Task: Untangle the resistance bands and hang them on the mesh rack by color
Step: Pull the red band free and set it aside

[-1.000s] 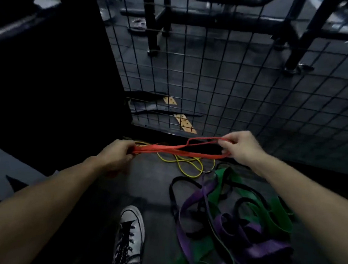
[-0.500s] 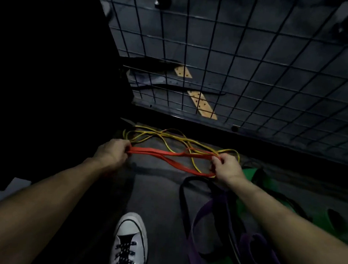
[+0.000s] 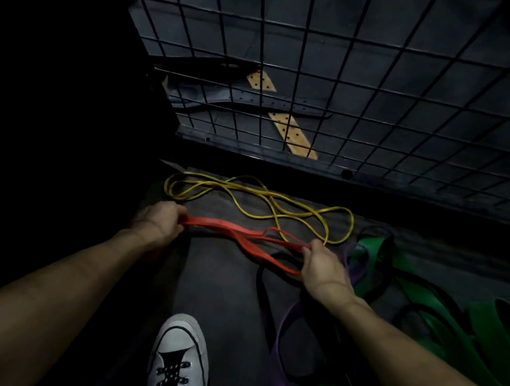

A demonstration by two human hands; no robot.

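Observation:
A red resistance band (image 3: 239,235) stretches low over the dark floor between my hands. My left hand (image 3: 159,221) grips its left end. My right hand (image 3: 322,264) pinches its right loops. A thin yellow band (image 3: 265,204) lies looped on the floor just beyond it, one strand crossing the red band near my right hand. Green bands (image 3: 437,308), a purple band (image 3: 283,337) and a black band (image 3: 263,297) lie tangled at the right. The black mesh rack (image 3: 344,79) stands behind.
My white sneaker (image 3: 178,358) is planted at the bottom centre. The rack's base bar (image 3: 280,157) runs along the floor. Behind the mesh lie a dark belt (image 3: 253,101) and a tan strap (image 3: 293,132). A dark wall fills the left side.
Both hands came down from rack height to just above the floor with the red band. My right hand moved down and right, and the view tilted further down.

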